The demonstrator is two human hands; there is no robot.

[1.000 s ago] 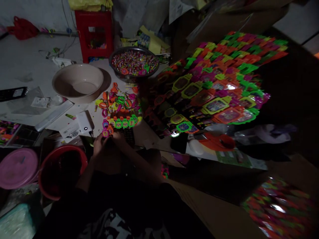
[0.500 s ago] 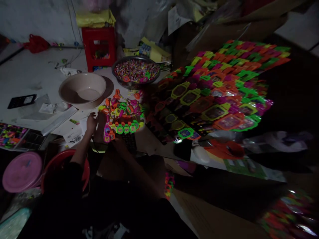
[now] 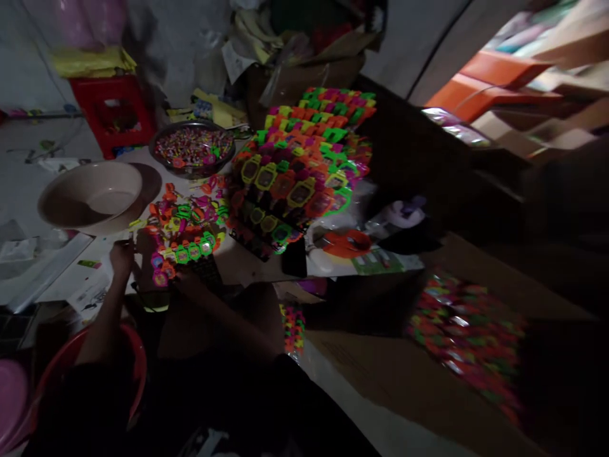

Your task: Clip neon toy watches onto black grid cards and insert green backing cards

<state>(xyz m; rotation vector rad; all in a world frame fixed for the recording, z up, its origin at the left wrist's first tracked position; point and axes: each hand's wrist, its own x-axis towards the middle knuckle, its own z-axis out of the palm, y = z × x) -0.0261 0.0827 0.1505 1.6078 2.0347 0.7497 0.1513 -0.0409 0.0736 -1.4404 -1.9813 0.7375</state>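
My left hand [image 3: 122,256] is over the table left of a pile of toy watches [image 3: 188,216], its fingers drawn together; whatever they hold is too small and dark to make out. In deep shadow, my right hand [image 3: 189,281] lies at the near edge of the pile, beside an orange and pink toy watch [image 3: 162,275]. Its fingers cannot be made out. Just beyond it runs a row of green toy watches [image 3: 193,252]. A dark card or board lies between my hands.
A beige basin [image 3: 90,219] stands at the left, with a metal bowl [image 3: 159,162] of small colourful pieces behind. Stacked bright toy watches [image 3: 295,165] rise on the right. A red stool [image 3: 114,114] is at the back; a red bucket [image 3: 137,381] is below my left arm.
The view has swung right, so the table things appear farther left and orange boxes show at upper right. Both hands stay beside the toy watch pile, with little visible movement.
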